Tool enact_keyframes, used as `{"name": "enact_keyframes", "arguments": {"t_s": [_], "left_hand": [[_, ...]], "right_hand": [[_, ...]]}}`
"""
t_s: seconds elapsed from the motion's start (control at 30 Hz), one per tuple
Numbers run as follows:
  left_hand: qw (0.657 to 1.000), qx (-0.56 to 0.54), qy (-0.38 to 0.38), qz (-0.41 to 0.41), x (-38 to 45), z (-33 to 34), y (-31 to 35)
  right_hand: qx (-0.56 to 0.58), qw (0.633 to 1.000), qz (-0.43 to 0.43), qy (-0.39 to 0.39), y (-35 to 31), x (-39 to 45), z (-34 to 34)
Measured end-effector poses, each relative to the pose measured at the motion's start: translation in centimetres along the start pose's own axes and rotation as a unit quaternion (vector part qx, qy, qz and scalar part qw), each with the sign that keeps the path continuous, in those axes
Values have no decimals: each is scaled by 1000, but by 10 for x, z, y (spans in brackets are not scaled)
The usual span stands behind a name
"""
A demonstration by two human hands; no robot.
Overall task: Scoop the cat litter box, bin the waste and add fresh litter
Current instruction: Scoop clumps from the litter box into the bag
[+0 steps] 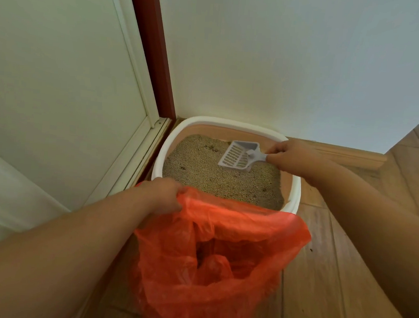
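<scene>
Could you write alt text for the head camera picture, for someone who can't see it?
A person's right hand holds a slotted scoop over a litter box in a corner, while the left hand grips an open orange plastic bag.

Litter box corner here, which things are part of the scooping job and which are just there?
Part of the job: litter box, litter, scoop held by right hand, orange bag held open by left hand.

Just there: door, wall, wooden floor.
</scene>
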State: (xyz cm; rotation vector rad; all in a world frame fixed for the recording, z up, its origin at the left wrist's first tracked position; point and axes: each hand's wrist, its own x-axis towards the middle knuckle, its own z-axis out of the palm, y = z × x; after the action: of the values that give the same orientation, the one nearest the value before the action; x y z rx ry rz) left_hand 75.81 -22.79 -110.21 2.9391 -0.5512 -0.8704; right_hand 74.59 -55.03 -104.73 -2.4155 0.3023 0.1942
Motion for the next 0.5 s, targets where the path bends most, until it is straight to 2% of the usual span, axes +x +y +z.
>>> {"name": "enact_keyframes", "arguments": {"t_s": [0.3, 0.5], "left_hand": [[1000, -22, 22, 1, 11, 7, -4], [998, -46, 44, 0, 20, 8, -13]], "right_hand": [[-36, 995, 36, -89, -1, 15, 66], [4, 993, 55, -103, -21, 37, 117]]}}
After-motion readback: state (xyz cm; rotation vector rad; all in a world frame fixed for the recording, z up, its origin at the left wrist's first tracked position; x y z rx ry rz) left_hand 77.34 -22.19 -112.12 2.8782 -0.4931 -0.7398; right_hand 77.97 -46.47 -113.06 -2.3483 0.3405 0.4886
